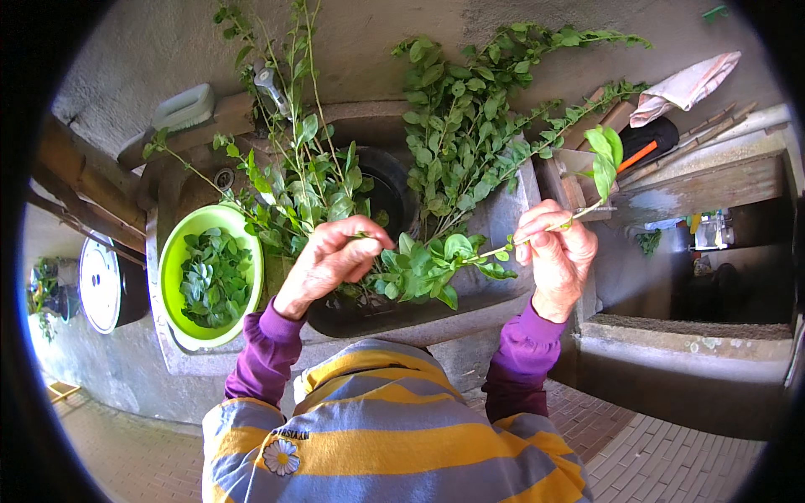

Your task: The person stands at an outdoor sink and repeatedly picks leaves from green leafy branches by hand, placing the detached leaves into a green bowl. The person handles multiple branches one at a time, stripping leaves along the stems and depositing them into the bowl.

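My right hand (pixel 558 254) pinches a thin green stem (pixel 484 255) between thumb and fingers. Large leaves (pixel 605 160) stand up from the stem's outer end, and its other end runs into a leafy cluster (pixel 427 267) over the stone sink. To the left of that cluster is my left hand (pixel 336 261), fingers curled with thumb and index close together. A speck of green shows by its fingertips, but whether it is gripped is unclear. A bright green plastic basin (pixel 253 286) holding plucked leaves (pixel 214 280) sits at the sink's left side, beside my left forearm.
Leafy branches lean at the left (pixel 308 182) and right (pixel 449 132) of the stone sink (pixel 503 302). A dark round tub (pixel 399 182) sits between them. Behind stand a tap (pixel 269 85) and a scrubbing brush (pixel 185 108). A cloth (pixel 685 88) lies back right.
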A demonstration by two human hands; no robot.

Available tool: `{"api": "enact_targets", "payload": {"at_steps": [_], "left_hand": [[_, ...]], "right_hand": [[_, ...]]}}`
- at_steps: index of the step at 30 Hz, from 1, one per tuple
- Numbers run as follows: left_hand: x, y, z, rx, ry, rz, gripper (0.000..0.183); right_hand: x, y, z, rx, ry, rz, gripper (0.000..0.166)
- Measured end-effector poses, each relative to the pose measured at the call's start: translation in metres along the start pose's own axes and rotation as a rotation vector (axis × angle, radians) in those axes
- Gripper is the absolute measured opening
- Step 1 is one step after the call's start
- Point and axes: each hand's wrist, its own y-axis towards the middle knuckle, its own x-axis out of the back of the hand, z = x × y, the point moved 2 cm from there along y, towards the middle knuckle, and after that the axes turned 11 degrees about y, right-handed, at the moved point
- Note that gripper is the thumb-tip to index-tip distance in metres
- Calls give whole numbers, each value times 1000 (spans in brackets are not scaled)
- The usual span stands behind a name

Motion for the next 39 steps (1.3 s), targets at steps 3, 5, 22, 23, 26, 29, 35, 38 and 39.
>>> {"api": "enact_targets", "payload": {"at_steps": [3,5,22,23,26,29,35,38,39], "left_hand": [[-11,16,-15,9,59,9,17],[-25,34,-31,-356,317,-12,26],[-27,41,-59,-560,1093,426,19],[-26,42,-57,-582,1096,391,19],[-26,45,-47,-644,1064,290,21],[-34,46,-40,-673,1026,211,20],[25,7,-21,-571,836,-156,5],[71,-54,-34,33,677,-555,2],[86,-74,-35,221,687,-655,3]], "right_hand": [[-6,0,5,-28,-30,9,16],[-15,2,10,-87,-93,-23,12],[-37,11,-3,-212,-61,55,10],[-39,11,-6,-198,-31,36,11],[-46,2,-19,-272,-43,95,13],[-45,-5,-29,-216,-106,-55,3],[-7,-9,-16,-24,-32,-183,3],[-2,-13,-17,3,-27,-146,8],[2,-14,-17,23,-12,-158,10]]}}
